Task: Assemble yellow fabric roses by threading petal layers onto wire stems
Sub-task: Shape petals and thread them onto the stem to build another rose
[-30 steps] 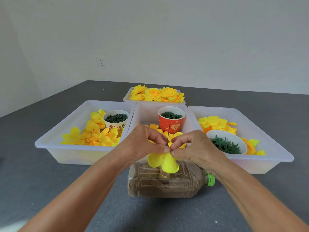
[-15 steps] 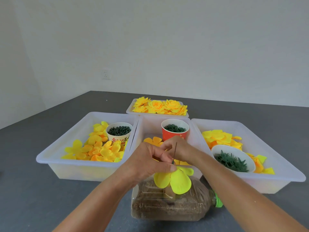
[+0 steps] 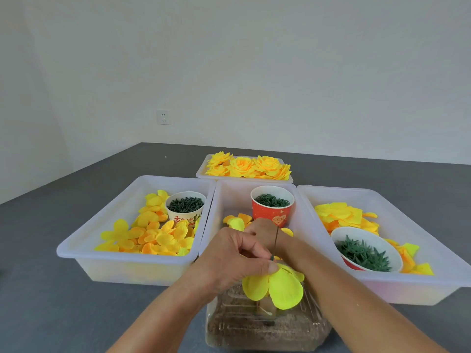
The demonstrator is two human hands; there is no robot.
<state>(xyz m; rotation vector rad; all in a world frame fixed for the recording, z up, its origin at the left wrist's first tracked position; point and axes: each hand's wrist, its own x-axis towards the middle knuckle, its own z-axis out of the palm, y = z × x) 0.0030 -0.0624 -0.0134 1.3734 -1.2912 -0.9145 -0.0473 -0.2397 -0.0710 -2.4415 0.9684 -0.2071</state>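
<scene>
Left hand [image 3: 235, 261] pinches the petal layer [image 3: 276, 285] on the wire stem [image 3: 276, 236]; right hand [image 3: 265, 231] reaches twelve o'clock, fingers hidden, likely for another petal.

Three white plastic trays sit side by side across the grey table [image 3: 51, 314], walls touching, so no hand passes between them. A fourth shallow white tray of finished yellow roses [image 3: 244, 167] blocks the far middle. In the middle tray [image 3: 216, 220], the red paper cup [image 3: 272, 206] stands at its far end. Bare table lies open along the left and right edges. The clear plastic bottle lying on its side [image 3: 254, 327] fills the near middle.
</scene>
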